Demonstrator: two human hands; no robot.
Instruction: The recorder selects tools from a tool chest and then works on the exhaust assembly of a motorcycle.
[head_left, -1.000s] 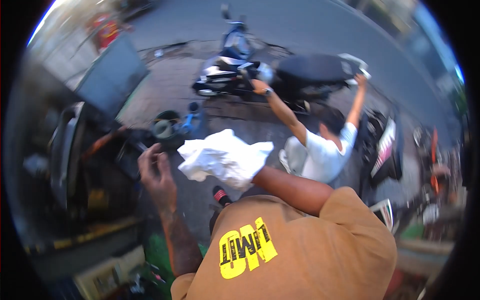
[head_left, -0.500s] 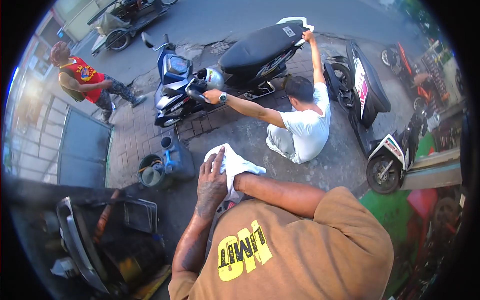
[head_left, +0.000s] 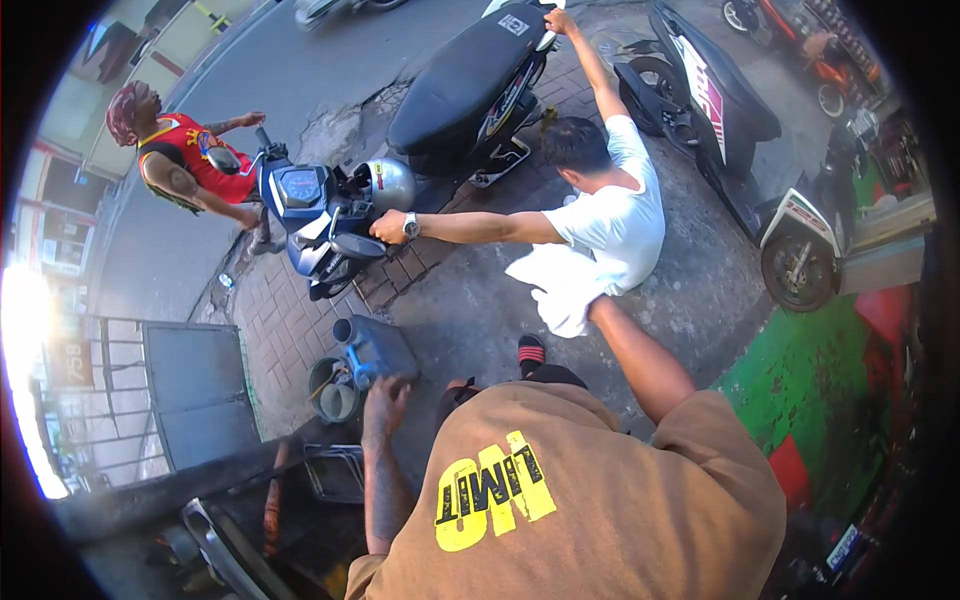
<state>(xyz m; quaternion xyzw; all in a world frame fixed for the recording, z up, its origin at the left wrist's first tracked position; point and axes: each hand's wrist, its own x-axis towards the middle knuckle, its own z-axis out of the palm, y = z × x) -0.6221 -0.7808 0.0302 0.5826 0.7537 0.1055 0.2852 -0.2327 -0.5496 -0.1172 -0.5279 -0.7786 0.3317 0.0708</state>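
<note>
The right hand is closed round a white rag held out front, while the left hand hangs loosely open, empty, just above the blue jerrycan, which likely needs gripping.

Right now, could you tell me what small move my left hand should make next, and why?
Probably close the left hand on the blue jerrycan: it hangs open just short of it, while the right hand already holds the white cloth.
</note>
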